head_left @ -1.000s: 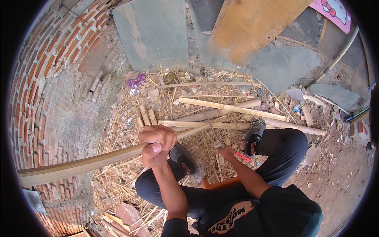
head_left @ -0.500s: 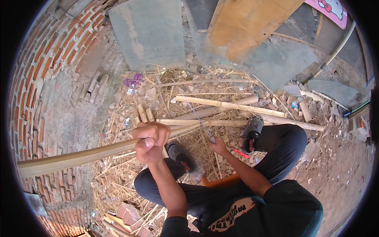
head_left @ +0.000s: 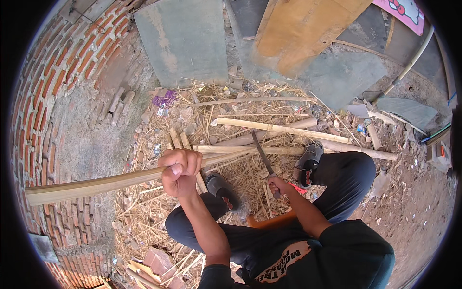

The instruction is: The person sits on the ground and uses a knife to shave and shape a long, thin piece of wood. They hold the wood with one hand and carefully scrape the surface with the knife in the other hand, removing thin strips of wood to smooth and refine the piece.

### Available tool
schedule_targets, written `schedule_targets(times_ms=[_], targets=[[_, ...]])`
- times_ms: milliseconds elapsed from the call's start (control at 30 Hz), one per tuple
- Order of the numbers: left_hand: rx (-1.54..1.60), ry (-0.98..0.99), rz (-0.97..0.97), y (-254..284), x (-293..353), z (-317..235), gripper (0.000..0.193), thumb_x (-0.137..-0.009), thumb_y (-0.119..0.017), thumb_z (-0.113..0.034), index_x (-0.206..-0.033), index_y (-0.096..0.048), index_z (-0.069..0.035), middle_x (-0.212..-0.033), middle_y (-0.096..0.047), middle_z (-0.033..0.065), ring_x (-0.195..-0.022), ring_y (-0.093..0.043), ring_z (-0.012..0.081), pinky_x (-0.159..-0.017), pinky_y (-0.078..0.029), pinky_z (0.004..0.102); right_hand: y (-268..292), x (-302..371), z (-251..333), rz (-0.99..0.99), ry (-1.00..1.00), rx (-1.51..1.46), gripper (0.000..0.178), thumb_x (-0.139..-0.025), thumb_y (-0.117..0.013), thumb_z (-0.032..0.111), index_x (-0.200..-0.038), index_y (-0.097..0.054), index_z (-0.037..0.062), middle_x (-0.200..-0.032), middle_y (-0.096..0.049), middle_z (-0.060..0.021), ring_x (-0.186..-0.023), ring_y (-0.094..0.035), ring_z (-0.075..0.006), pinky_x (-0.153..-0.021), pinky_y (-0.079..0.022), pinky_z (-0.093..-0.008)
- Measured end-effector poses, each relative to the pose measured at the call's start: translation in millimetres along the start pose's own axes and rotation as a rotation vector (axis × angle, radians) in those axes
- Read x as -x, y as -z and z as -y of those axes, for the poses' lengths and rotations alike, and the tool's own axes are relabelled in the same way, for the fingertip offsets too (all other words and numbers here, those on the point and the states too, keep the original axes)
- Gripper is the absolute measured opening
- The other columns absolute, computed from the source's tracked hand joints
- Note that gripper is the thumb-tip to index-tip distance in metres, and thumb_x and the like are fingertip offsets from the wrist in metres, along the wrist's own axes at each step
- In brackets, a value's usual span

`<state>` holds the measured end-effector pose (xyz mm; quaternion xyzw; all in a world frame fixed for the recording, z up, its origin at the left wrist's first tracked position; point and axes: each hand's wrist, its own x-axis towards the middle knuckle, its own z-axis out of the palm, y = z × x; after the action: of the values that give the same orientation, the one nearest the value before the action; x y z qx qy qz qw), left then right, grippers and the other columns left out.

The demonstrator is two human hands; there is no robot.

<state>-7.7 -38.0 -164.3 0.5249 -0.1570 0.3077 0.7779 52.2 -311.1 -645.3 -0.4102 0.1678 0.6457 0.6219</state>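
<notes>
My left hand [head_left: 180, 171] is closed around a long, pale bamboo strip [head_left: 96, 187]. The strip slants from the far left, by the brick wall, up to the bamboo pieces in the middle. In my right hand [head_left: 280, 186] is the dark handle of a long knife [head_left: 263, 158]. Its blade points away from me and leans left, with the tip close to the right end of the strip; whether blade and strip touch, I cannot tell. Just ahead of the knife, a split bamboo length [head_left: 284, 130] lies over a thicker round pole [head_left: 298, 124].
Straw-like shavings [head_left: 144, 207] and rubble cover the ground around my shoes [head_left: 222, 190]. A brick wall [head_left: 48, 96] rises on the left. Grey and brown boards [head_left: 183, 45] stand at the back. Short bamboo stakes [head_left: 175, 138] are just beyond my left hand.
My right hand has shifted slightly right and toward me. The knife has turned, so its blade now shows broad instead of thin. My left hand and the strip have moved only slightly.
</notes>
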Motion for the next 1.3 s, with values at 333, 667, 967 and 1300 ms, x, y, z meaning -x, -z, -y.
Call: schedule_targets(times_ms=[333,667,967,1300], targets=[[0.005,-0.023,-0.048,21.8,2.9,-3.9,0.038,-0.088,-0.053,-0.018,-0.060,-0.029,-0.011,-0.051,-0.026,-0.0042,-0.043,-0.023,0.0088,-0.042,-0.019,0.0292,-13.6,22.7,-21.3,-0.812,0.463,1.045,0.046,-0.082,-0.074,0.039,-0.093,-0.073,-0.0055,-0.089,-0.073,-0.0308,-0.092,-0.073,-0.0459,-0.081,-0.057,-0.0527],[0.000,-0.039,-0.021,28.2,6.9,-8.0,0.038,-0.090,-0.053,-0.018,-0.060,-0.029,-0.012,-0.052,-0.026,-0.0042,-0.043,-0.024,0.0089,-0.042,-0.019,0.0297,5.2,18.9,-40.9,-0.922,0.291,0.984,0.040,-0.087,-0.071,0.033,-0.097,-0.071,-0.0057,-0.086,-0.073,-0.0265,-0.087,-0.074,-0.0414,-0.080,-0.057,-0.0523],[0.013,-0.062,-0.124,33.0,14.4,-10.2,0.039,-0.093,-0.053,-0.017,-0.063,-0.030,-0.012,-0.057,-0.027,-0.0039,-0.046,-0.024,0.0091,-0.044,-0.020,0.0288,10.6,17.3,-40.7,-0.366,0.104,0.264,0.020,-0.083,-0.071,0.017,-0.083,-0.063,-0.0007,-0.065,-0.061,-0.0101,-0.056,-0.062,-0.0223,-0.062,-0.054,-0.0432],[-0.254,-0.169,-0.370,17.3,-1.5,7.8,0.064,-0.096,-0.057,-0.070,-0.076,-0.034,-0.013,-0.058,-0.027,-0.0033,-0.047,-0.022,0.0072,-0.043,-0.020,0.0234,-75.7,26.0,20.4,-0.478,0.690,0.581,0.028,-0.097,-0.068,0.023,-0.077,-0.059,0.0067,-0.056,-0.050,0.0000,-0.046,-0.051,-0.0125,-0.042,-0.039,-0.0320]])
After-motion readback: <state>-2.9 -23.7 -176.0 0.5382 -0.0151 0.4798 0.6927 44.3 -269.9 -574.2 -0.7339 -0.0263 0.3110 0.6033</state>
